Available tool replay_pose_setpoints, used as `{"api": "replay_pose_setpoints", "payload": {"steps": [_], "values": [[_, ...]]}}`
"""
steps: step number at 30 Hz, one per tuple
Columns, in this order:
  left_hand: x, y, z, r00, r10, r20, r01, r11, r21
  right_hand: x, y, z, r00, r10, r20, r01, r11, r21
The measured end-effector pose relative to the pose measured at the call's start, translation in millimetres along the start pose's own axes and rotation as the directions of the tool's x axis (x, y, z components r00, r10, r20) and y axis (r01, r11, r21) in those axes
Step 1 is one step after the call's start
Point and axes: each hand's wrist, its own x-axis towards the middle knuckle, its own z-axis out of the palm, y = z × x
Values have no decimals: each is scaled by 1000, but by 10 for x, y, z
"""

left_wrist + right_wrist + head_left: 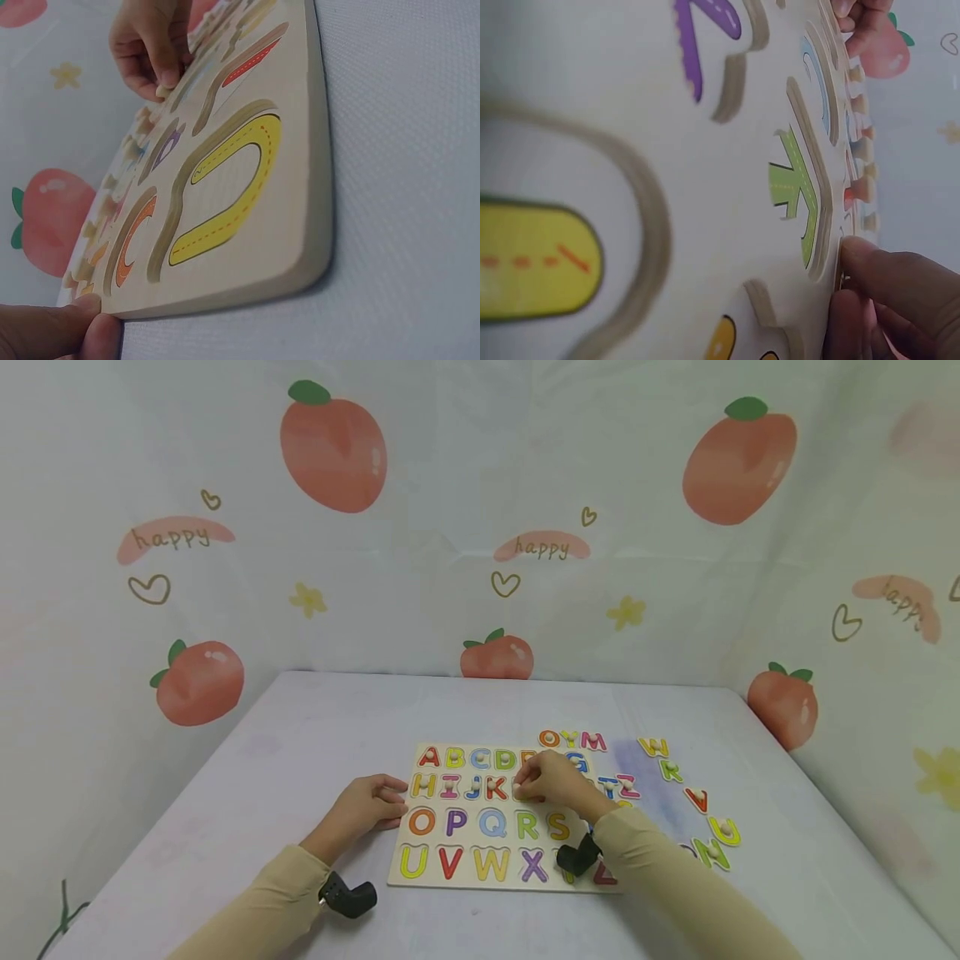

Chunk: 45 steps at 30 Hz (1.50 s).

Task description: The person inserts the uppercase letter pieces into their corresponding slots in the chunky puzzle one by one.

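Note:
A wooden alphabet board [468,852] lies flat on the table. Knobbed letter pieces such as the red A [429,757] and red K [496,788] sit in its upper two rows. The right hand [553,781] is just right of the K, its thumb and fingers pinching a small knobbed letter piece [163,91]; fingers hide which letter it is. At the board's left edge, the left hand [367,802] rests with its fingertips and thumb against the wood. Printed recesses, among them the yellow U [259,176] and green R [802,187], show in the lower rows.
Loose letters lie beyond the board, including an orange O [549,739] and pink M [593,742]. More are scattered to the right, among them a yellow W [653,747], red V [697,800] and yellow U [724,832]. A patterned curtain [420,602] hangs behind the table.

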Motion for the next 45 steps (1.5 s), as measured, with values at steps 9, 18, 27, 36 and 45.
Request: {"api": "replay_pose_setpoints", "payload": {"steps": [9,18,27,36,45], "values": [[-9,-7,8,1000,-5,-1,5,1000,-3,-18,21,-68,1000,-21,2,21,1000,21],[3,-6,0,1000,2,-4,-2,1000,-3,-169,90,-486,993,-88,-83,96,991,95],[-6,0,-10,1000,-2,0,2,1000,13,-267,288,-906,979,-64,-194,102,976,194],[-9,-2,-11,1000,3,-1,-3,1000,8,-100,587,-1037,951,-22,-310,85,977,193],[-13,1,-9,1000,4,2,-4,1000,6,151,807,-985,937,38,-347,37,978,207]]}}
